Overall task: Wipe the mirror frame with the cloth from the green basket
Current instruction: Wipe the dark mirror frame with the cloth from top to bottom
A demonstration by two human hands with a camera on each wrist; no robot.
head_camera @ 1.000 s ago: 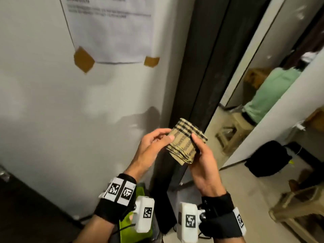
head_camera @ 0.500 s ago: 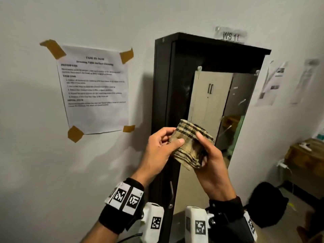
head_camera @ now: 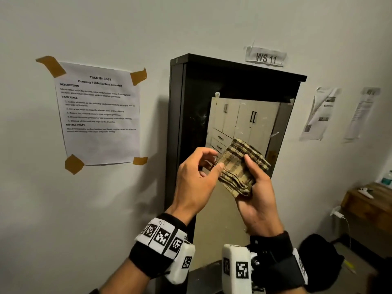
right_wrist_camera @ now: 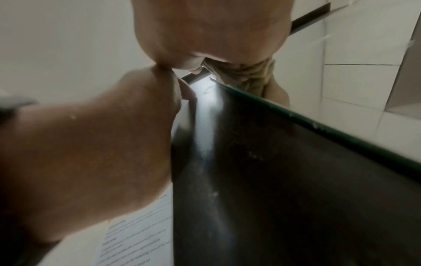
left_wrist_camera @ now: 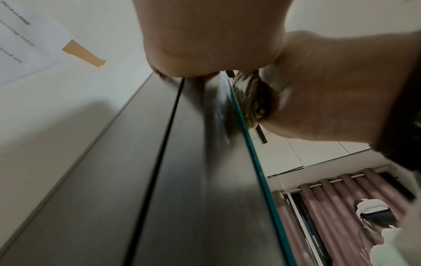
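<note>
A folded tan plaid cloth (head_camera: pixel 238 166) is held up in front of the tall mirror. My right hand (head_camera: pixel 250 166) grips it, thumb on the front and fingers hidden behind. At the cloth's left edge, my left hand (head_camera: pixel 216 159) pinches it, thumb tip against the fabric and fingers curled. The black mirror frame (head_camera: pixel 191 107) stands against the wall, right behind both hands, around the glass (head_camera: pixel 244 119). The left wrist view shows the cloth (left_wrist_camera: pixel 252 100) bunched beside the frame (left_wrist_camera: pixel 182 180). The right wrist view shows the cloth (right_wrist_camera: pixel 246 75) above the frame (right_wrist_camera: pixel 273 180). The green basket is out of view.
A taped task sheet (head_camera: pixel 99 111) hangs on the wall left of the mirror, and a "WS 11" label (head_camera: pixel 266 58) above it. More papers (head_camera: pixel 320 113) hang at the right. A wooden table (head_camera: pixel 369 202) and a black bag (head_camera: pixel 318 253) sit at the lower right.
My head has tilted up from the mirror's lower part to its top. Both hands stayed together on the cloth and rose with it along the frame.
</note>
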